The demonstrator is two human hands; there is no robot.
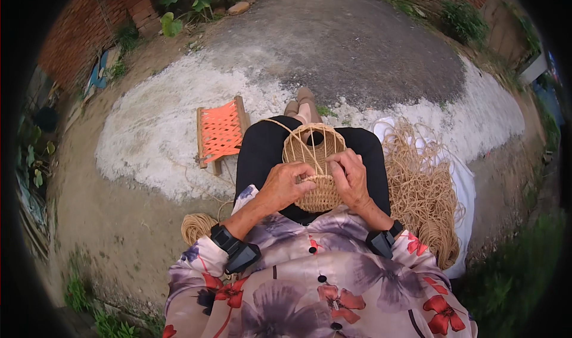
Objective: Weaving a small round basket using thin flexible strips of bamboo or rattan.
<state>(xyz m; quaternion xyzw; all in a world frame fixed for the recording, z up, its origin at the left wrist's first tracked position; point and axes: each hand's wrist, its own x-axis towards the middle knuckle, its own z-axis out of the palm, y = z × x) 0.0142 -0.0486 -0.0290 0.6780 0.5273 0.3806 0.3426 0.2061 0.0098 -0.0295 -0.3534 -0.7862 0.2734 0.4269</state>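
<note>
A tan woven basket (319,200) of twisted cord rests in my lap between my thighs. Its near wall is tightly woven, and bare upright strands span the gap between that weave and the far rim. My left hand (289,184) is closed at the top left edge of the weave, thumb and fingers pinched on it. At the right side, my right hand (351,178) grips the basket with its fingers bent over the upright strands. A loose length of cord (275,122) arcs out from the basket's far left over my thigh.
A low wooden stool (221,131) with orange webbing stands ahead on the left. Beside my right leg, a large tangle of tan cord (417,180) lies on a white cloth (466,195). A cord coil (197,227) sits by my left elbow. Brick walls (89,34) border the yard.
</note>
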